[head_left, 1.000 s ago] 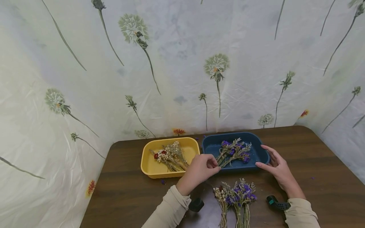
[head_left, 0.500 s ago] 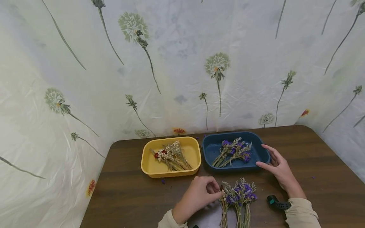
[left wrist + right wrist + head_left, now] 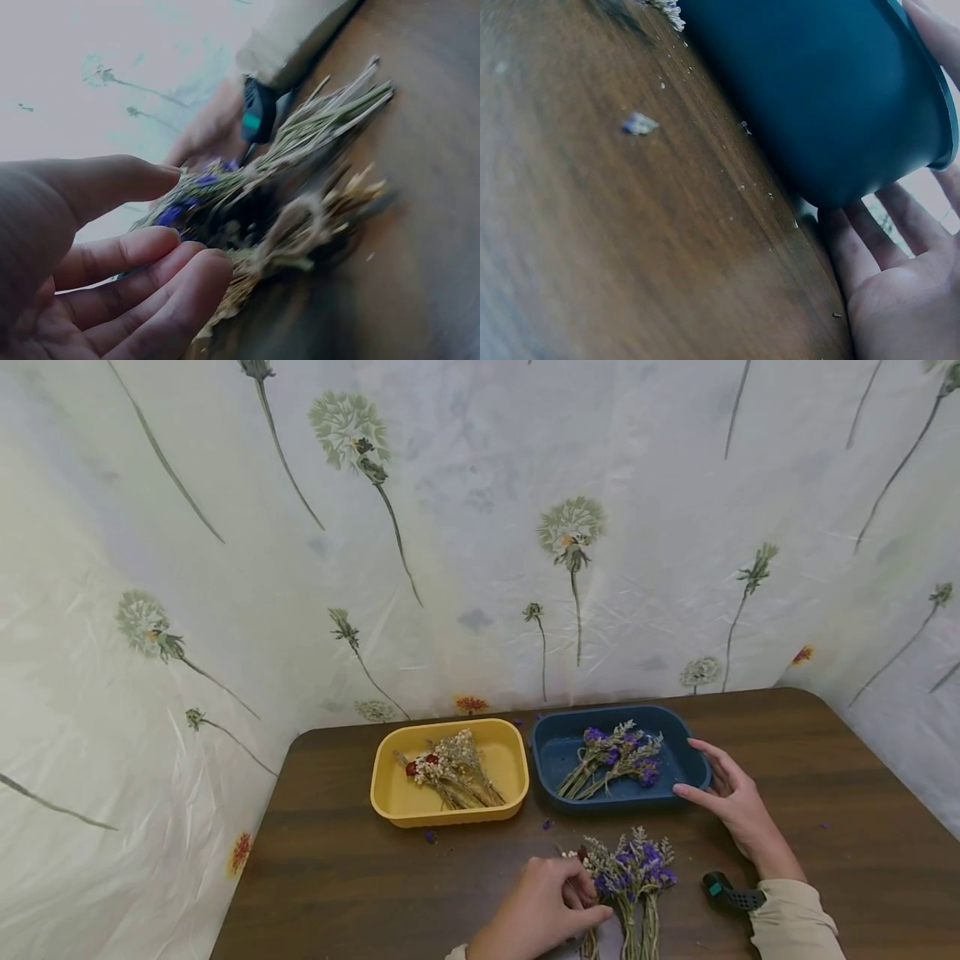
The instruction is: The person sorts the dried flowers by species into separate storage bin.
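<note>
My left hand (image 3: 540, 902) hovers over the leftmost of several dried flower bunches at the table's front. Its thumb and fingers stand apart in the left wrist view, close to a twine-tied bunch (image 3: 259, 259) with straw-coloured stems. Beside that lies a bunch with purple flowers (image 3: 637, 868), its stems (image 3: 322, 124) pointing towards the near edge. My right hand (image 3: 738, 814) holds the right end of the blue tray (image 3: 678, 772), thumb on the front rim and fingers round the side. Purple-flowered bunches (image 3: 615, 756) lie in that tray.
A yellow tray (image 3: 390, 797) stands left of the blue one, holding bunches with cream and dark red flowers (image 3: 450, 768). Small purple petals (image 3: 430, 837) are scattered on the brown wooden table (image 3: 337, 860). A flower-printed curtain (image 3: 465, 527) hangs behind it.
My left hand has drawn back from the front of the blue tray towards the near edge, down over the leftmost front bunch. The right hand stays at the tray's end.
</note>
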Tool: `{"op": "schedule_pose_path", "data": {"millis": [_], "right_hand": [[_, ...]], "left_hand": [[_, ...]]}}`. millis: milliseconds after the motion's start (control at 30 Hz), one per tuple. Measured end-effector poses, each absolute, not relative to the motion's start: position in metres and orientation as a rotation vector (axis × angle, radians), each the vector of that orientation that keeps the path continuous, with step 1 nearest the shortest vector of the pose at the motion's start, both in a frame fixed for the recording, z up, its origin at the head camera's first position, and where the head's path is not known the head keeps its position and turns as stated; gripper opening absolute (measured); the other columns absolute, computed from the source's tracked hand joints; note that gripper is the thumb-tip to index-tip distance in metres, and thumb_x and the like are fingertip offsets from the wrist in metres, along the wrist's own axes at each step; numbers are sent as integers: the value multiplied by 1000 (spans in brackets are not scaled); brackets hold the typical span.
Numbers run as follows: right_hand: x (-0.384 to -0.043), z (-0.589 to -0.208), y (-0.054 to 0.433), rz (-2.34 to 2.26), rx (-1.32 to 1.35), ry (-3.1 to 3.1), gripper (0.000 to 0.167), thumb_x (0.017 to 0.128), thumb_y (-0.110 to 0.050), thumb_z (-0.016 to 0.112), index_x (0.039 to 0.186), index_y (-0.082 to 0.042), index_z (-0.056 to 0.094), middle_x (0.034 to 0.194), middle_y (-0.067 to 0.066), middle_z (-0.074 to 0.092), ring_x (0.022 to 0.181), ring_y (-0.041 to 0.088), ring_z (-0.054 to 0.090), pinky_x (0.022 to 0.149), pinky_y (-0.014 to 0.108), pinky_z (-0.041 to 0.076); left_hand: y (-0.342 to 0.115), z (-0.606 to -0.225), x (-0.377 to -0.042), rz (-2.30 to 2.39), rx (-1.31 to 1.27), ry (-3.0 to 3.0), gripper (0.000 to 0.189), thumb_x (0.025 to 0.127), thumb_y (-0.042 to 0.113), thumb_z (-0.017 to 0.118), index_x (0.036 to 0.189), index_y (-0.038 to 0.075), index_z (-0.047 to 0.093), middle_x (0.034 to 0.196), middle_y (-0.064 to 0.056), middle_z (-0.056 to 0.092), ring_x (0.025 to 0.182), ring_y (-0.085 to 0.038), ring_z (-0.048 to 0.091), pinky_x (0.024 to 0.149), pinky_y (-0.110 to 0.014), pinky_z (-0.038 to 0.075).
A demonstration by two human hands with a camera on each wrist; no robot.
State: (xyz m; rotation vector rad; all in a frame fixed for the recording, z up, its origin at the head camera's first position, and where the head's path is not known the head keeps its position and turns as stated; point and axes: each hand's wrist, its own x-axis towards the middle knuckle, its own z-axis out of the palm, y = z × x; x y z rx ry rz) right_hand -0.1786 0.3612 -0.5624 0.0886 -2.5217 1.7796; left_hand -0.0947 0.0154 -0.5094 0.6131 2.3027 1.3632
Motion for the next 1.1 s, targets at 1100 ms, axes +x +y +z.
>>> {"op": "schedule_pose_path", "data": {"millis": [1100], "right_hand": [[-180,-563,360,1783,93,-2519,75,102,-17,66,165,-27,26,175,-3,14,163,26,5,100,-5,24]], "left_hand": [[55,-530,-75,850,699,2938,30,84,44,84,76,29,59,56,22,50,47,8,35,49,-12,29]]}}
